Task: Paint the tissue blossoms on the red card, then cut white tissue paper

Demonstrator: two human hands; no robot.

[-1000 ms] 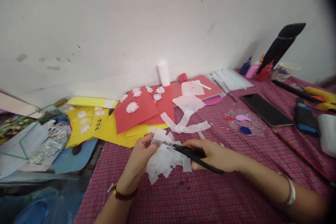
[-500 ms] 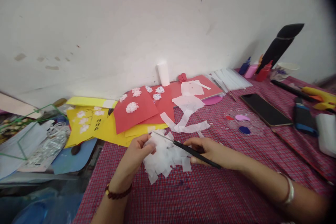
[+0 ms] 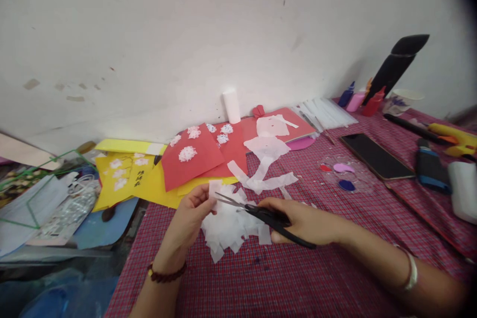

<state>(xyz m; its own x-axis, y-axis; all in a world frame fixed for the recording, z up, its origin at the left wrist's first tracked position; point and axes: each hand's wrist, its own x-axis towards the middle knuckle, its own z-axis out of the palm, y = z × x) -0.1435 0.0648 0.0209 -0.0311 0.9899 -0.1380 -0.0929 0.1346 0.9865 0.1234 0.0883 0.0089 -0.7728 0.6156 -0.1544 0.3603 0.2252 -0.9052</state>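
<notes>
My left hand [image 3: 194, 211] pinches a small piece of white tissue paper [image 3: 215, 189] between thumb and fingers. My right hand [image 3: 294, 216] grips black-handled scissors [image 3: 266, 216], whose blades are slightly apart and point left, close to the paper. Below both hands, a loose pile of cut white tissue squares [image 3: 227, 233] lies on the checked tablecloth [image 3: 298, 278]. Beyond the pile are torn white tissue strips [image 3: 263, 171]. My right fingers partly hide the scissor handles.
Red cards [image 3: 194, 159] and yellow cards [image 3: 119, 174] with white paper blossoms lie at the back left. A white roll [image 3: 231, 107] stands by the wall. To the right are a paint palette [image 3: 345, 171], a phone [image 3: 376, 155], paint bottles [image 3: 373, 103] and a yellow glue gun [image 3: 454, 139].
The scissor blades have parted a little and turned so both show. A tissue piece now stands up from my left fingers, and the left hand has shifted slightly left.
</notes>
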